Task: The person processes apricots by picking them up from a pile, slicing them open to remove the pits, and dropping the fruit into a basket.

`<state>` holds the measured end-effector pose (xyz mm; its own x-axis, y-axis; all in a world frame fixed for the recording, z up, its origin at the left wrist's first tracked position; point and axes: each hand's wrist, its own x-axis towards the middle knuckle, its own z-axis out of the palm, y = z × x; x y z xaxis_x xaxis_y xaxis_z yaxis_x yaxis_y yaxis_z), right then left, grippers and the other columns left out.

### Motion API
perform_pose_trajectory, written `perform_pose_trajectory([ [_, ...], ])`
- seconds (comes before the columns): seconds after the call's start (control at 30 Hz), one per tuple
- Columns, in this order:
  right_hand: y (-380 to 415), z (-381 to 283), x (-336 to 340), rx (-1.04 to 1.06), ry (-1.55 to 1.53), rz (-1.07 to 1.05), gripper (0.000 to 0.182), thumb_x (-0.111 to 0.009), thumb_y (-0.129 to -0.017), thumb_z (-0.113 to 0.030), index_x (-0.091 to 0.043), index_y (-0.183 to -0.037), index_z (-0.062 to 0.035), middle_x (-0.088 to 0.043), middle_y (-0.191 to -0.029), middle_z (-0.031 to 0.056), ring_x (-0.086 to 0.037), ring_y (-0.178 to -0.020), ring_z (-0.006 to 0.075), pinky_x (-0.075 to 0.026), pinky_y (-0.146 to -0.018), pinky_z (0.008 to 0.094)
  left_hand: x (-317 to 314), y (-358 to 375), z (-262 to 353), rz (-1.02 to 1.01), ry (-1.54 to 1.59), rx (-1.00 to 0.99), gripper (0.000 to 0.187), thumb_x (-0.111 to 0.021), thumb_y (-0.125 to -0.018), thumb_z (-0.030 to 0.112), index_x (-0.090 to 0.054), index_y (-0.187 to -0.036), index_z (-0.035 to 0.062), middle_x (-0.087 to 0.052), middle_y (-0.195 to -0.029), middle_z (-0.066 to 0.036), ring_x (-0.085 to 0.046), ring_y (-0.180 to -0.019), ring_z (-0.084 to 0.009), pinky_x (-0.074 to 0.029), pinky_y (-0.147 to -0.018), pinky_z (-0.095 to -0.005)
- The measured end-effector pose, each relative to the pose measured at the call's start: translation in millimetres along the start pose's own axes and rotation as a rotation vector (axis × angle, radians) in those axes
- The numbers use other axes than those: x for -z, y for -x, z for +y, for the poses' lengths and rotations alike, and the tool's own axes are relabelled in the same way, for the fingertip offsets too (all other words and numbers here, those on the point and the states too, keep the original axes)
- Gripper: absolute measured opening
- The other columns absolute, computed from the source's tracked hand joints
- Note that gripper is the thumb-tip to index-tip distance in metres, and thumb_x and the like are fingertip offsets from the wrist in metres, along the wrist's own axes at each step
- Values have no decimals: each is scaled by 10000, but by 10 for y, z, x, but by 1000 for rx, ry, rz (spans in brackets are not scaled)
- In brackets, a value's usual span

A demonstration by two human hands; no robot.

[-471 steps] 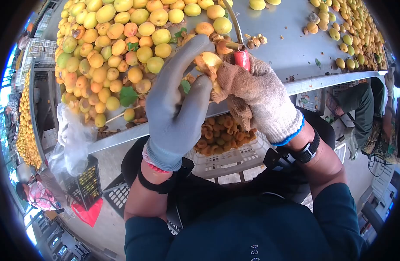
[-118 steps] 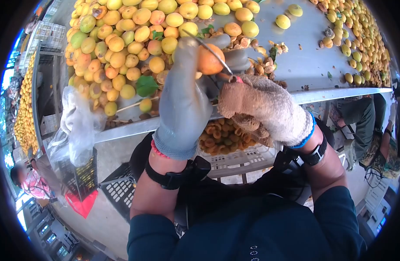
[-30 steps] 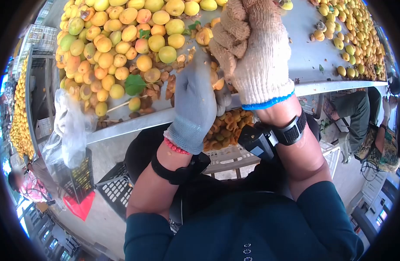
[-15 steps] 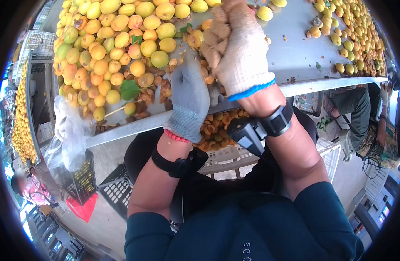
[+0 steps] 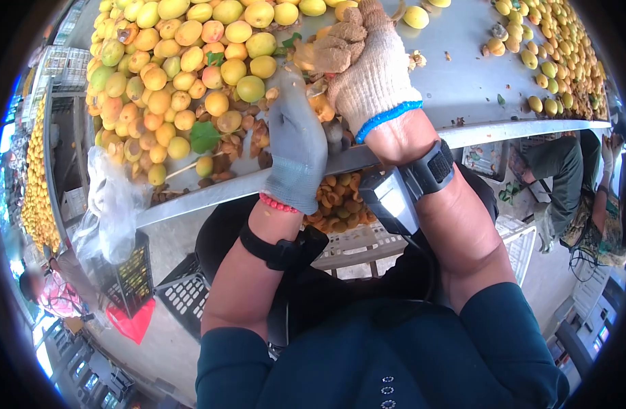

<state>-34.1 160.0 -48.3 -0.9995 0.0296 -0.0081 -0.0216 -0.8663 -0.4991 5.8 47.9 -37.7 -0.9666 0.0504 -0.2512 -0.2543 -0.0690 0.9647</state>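
Resting at the metal table's near edge, the grey-gloved left hand clamps a split apricot steady while the fisted right hand, contents unseen, works beside heaped apricots.

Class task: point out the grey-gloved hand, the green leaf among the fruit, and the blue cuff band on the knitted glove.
grey-gloved left hand [image 5: 296, 146], head view, back of the glove.
green leaf [image 5: 205, 136], head view, middle of the leaf.
blue cuff band [image 5: 386, 116], head view, band's middle.
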Motion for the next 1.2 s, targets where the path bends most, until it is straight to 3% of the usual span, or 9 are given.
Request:
perform_pose_trajectory([
  [0.13,-190,-20,34,-122,-424,47,217,-480,-1018,-324,-583,-1033,-133,-594,-833,-15,-542,-717,133,-443,-613,265,-102,21,164,-10,132,244,562,-300,-1050,533,-562,-841,82,-449,-545,11,-389,-430,-97,-307,-414,-243],
  [0.27,-162,-535,-268,-62,293,348,240,-495,-1030,-310,-506,-878,-124,-489,-656,26,-494,-524,142,-429,-451,291,-50,35,209,-50,100,204,617,-299,-1048,547,-568,-829,37,-460,-544,-9,-404,-429,-115,-399,-441,-253],
  [0.37,121,-671,-388,-115,1299,-51,237,-592,-957,-284,-632,-983,-51,-572,-664,10,-538,-529,68,-390,-449,245,40,44,186,-61,86,104,585,-341,-1049,528,-581,-880,22,-525,-579,-21,-481,-454,-103,-401,-428,-233],
  [0.43,248,-576,-605,-296,1290,-87,264,-664,-890,-308,-638,-828,-52,-579,-605,17,-526,-480,91,-421,-443,254,57,95,213,-17,121,127,539,-352,-1056,494,-595,-974,20,-556,-615,-25,-515,-469,-85,-385,-412,-215],
  [0.7,729,-808,-600,-522,1168,-107,203,-659,-892,-205,-683,-998,-33,-623,-666,-4,-496,-457,63,-387,-418,204,416,170,313,-200,-305,-101,606,-293,-1063,491,-635,-1136,-4,-642,-698,-90,-626,-596,-178,-527,-591,-332],
  [0.9,429,-878,-698,-354,1373,84,249,-676,-917,-247,-683,-1037,-29,-593,-715,-35,-484,-476,31,-345,-421,192,978,-72,525,186,408,-66,697,-324,-1039,544,-611,-1231,-62,-676,-733,-85,-650,-661,-208,-559,-744,-368],
  [1.07,-309,-373,-660,-15,1908,-264,255,-672,-901,-274,-685,-1062,-77,-650,-732,63,-603,-588,145,-488,-563,297,1055,-72,499,174,409,-127,673,-327,-1040,536,-599,-1223,-52,-664,-810,-120,-656,-734,-231,-568,-784,-380],
  [1.1,-316,-233,-707,47,2036,-375,264,-638,-886,-321,-684,-998,-87,-685,-787,156,-686,-735,326,-552,-668,413,1088,-78,511,178,382,-136,678,-313,-1043,545,-594,-1218,-47,-657,-846,-146,-656,-759,-239,-566,-777,-374],
  [1.2,-282,141,-865,-190,2299,-591,292,-678,-826,-295,-678,-1047,-105,-696,-883,181,-680,-866,378,-543,-748,466,1158,-119,525,268,449,-195,644,-315,-1052,514,-593,-1221,-41,-663,-857,-140,-655,-760,-236,-569,-776,-369],
])
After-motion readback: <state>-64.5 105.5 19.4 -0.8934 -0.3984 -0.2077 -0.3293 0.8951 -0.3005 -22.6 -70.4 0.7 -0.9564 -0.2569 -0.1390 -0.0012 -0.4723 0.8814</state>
